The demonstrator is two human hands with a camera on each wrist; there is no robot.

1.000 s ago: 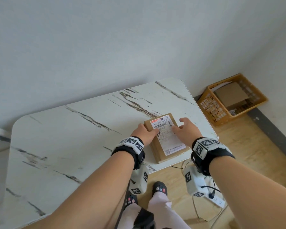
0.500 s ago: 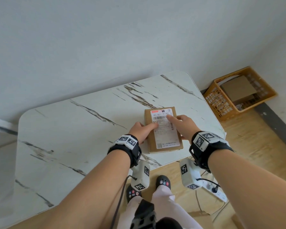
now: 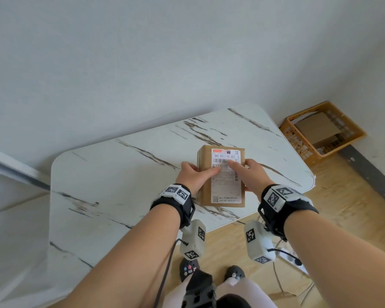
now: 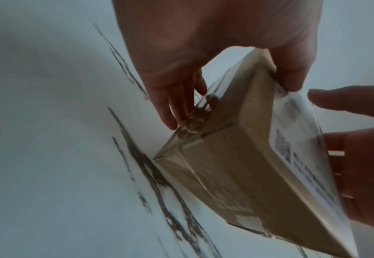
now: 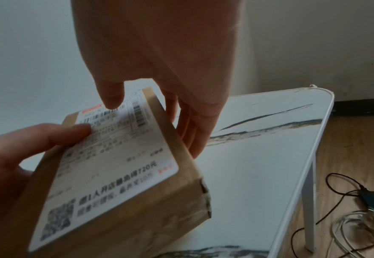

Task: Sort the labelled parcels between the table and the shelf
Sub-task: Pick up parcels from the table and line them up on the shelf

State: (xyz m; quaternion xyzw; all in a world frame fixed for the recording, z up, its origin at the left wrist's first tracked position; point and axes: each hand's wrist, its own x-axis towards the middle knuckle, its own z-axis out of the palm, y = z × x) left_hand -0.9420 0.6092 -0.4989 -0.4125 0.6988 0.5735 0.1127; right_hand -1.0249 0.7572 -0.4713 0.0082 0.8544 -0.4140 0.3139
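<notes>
A brown cardboard parcel [image 3: 226,190] with a white shipping label lies lengthwise towards me, near the front edge of the marble-patterned table [image 3: 120,185]. My left hand [image 3: 192,177] grips its left side, thumb on the label. My right hand [image 3: 248,174] grips the right side, thumb by the barcode. In the left wrist view the parcel [image 4: 236,165] is tilted, its lower corner at the tabletop, with the fingers [image 4: 177,104] along its side. In the right wrist view the parcel [image 5: 115,165] is held between my right hand [image 5: 159,69] and the left thumb [image 5: 49,137].
An orange plastic crate [image 3: 356,135] holding cardboard boxes stands on the wooden floor at the right, by the wall. A power strip with cables [image 3: 285,254] lies on the floor under the table's front right corner. The table's rounded right corner [image 5: 327,94] is close by.
Both hands have turned the parcel from slanted to square with me. The thumbs have slid further onto the label.
</notes>
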